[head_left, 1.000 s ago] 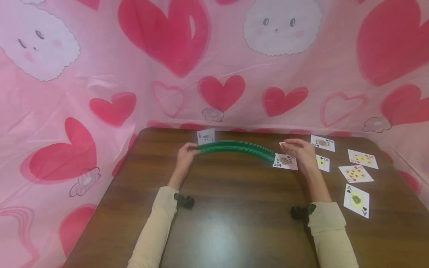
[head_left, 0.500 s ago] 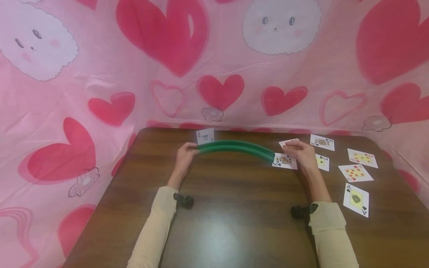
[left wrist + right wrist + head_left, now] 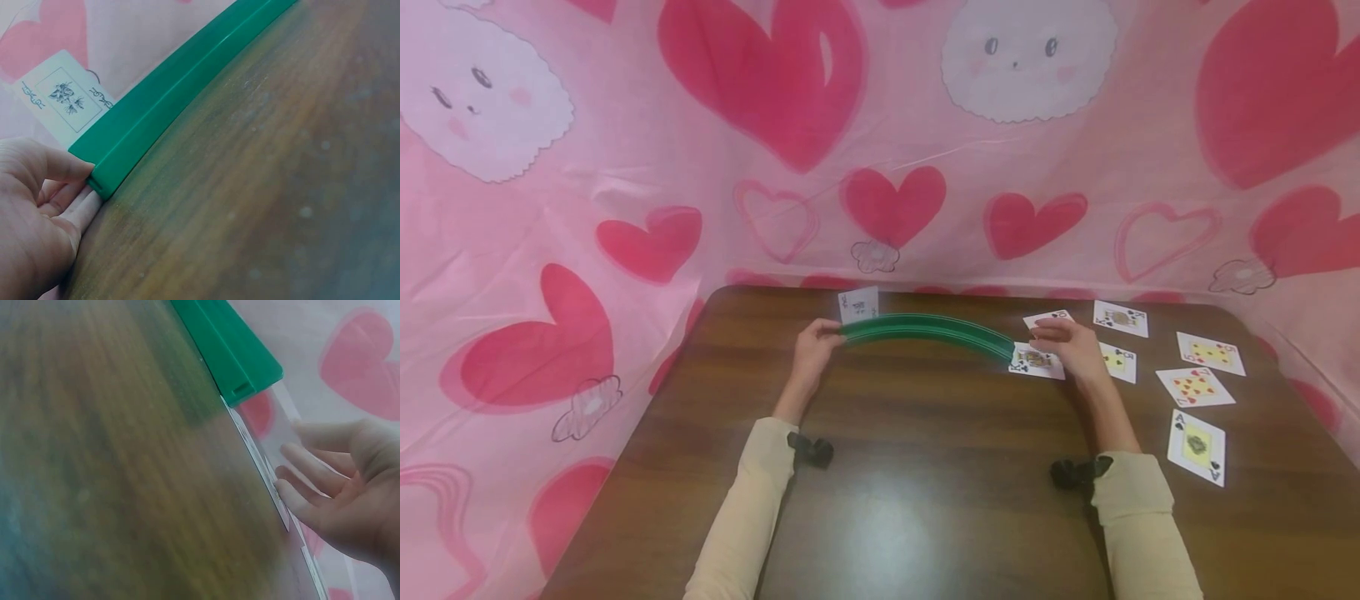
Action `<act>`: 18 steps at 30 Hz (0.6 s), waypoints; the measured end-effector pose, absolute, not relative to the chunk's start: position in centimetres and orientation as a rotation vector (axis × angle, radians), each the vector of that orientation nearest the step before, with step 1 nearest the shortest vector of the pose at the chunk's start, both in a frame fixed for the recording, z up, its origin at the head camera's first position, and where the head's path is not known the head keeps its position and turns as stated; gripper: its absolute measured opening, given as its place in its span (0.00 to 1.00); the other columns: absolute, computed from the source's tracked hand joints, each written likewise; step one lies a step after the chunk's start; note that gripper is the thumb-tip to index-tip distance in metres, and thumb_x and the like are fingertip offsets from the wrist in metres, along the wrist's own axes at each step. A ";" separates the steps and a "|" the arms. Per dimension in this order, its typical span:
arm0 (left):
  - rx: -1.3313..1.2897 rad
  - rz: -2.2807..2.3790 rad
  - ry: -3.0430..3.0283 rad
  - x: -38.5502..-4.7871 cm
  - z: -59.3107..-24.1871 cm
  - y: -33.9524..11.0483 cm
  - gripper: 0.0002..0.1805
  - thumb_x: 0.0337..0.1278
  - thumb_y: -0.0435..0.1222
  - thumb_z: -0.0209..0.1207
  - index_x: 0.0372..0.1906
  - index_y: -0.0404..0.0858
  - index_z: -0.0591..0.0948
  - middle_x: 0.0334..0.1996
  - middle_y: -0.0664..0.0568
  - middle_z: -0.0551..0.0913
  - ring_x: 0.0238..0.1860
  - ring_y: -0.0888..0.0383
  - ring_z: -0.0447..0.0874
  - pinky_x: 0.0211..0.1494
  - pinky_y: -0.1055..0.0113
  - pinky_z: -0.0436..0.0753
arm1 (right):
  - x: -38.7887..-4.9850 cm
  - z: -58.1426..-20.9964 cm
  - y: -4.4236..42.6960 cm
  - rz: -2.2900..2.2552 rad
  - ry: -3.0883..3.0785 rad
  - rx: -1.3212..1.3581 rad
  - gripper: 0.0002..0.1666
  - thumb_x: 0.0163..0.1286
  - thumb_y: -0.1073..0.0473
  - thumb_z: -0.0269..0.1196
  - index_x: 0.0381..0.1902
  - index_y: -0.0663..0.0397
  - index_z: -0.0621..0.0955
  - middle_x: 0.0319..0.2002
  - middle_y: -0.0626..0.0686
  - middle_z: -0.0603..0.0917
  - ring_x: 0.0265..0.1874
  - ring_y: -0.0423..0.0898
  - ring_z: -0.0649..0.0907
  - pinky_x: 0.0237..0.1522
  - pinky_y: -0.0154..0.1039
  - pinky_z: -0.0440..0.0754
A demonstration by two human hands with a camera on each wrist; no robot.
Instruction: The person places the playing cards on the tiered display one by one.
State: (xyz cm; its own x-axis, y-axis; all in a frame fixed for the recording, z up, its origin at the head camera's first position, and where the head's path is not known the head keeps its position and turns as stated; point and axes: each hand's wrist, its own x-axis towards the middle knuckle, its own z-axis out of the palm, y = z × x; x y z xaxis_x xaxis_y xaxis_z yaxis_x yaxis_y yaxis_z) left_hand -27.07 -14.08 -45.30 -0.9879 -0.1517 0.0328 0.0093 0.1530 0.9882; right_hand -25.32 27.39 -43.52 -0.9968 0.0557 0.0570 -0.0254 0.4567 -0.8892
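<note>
Table edge (image 3: 940,297) runs behind the rack (image 3: 928,326). Left hand (image 3: 815,350) pinches its left end; right hand (image 3: 1079,350), fingers loose, partly hides a king (image 3: 1034,362) beside the rack.

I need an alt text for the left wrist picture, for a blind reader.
A left hand holds one end of a curved green strip on a wooden table. A playing card shows above the strip's edge, with pink cloth behind.

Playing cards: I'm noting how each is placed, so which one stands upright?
The card with an all-black figure, at the end of the green holder beside the left hand; no other card stands.
</note>
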 end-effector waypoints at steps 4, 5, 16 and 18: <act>0.146 -1.952 -2.296 -27.1 -45.3 -14.1 0.10 0.47 0.30 0.58 0.39 0.35 0.78 0.39 0.45 0.77 0.37 0.55 0.75 0.41 0.64 0.73 | -25.4 -43.7 27.6 1.491 -2.712 0.090 0.29 0.54 0.59 0.64 0.54 0.60 0.72 0.47 0.61 0.79 0.47 0.54 0.77 0.50 0.47 0.66; 0.147 -1.949 -2.297 -27.1 -45.3 -14.1 0.10 0.47 0.30 0.58 0.38 0.35 0.78 0.39 0.45 0.77 0.37 0.55 0.75 0.41 0.64 0.73 | -25.5 -43.8 27.6 1.460 -2.730 0.122 0.31 0.53 0.59 0.65 0.55 0.60 0.71 0.47 0.61 0.79 0.47 0.55 0.77 0.50 0.48 0.67; 0.157 -1.951 -2.296 -27.2 -45.3 -14.0 0.10 0.46 0.29 0.58 0.38 0.35 0.78 0.39 0.45 0.78 0.37 0.55 0.75 0.41 0.64 0.73 | -25.2 -43.5 27.6 1.112 -2.921 0.234 0.34 0.51 0.59 0.66 0.57 0.60 0.68 0.48 0.64 0.76 0.48 0.61 0.73 0.49 0.56 0.66; 0.158 -1.952 -2.299 -27.1 -45.3 -14.1 0.10 0.46 0.29 0.58 0.38 0.35 0.78 0.39 0.45 0.77 0.37 0.55 0.75 0.41 0.64 0.73 | -25.1 -43.4 27.6 1.085 -2.944 0.228 0.33 0.51 0.58 0.66 0.55 0.60 0.69 0.46 0.64 0.76 0.47 0.60 0.74 0.49 0.56 0.66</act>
State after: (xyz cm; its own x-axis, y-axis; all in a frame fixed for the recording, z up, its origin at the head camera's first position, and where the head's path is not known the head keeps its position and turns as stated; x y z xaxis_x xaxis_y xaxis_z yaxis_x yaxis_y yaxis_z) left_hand -27.14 -14.07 -45.32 -0.9873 -0.1571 0.0246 -0.0012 0.1621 0.9868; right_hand -25.11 27.61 -43.44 -0.9894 -0.1373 0.0465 -0.1346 0.7515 -0.6459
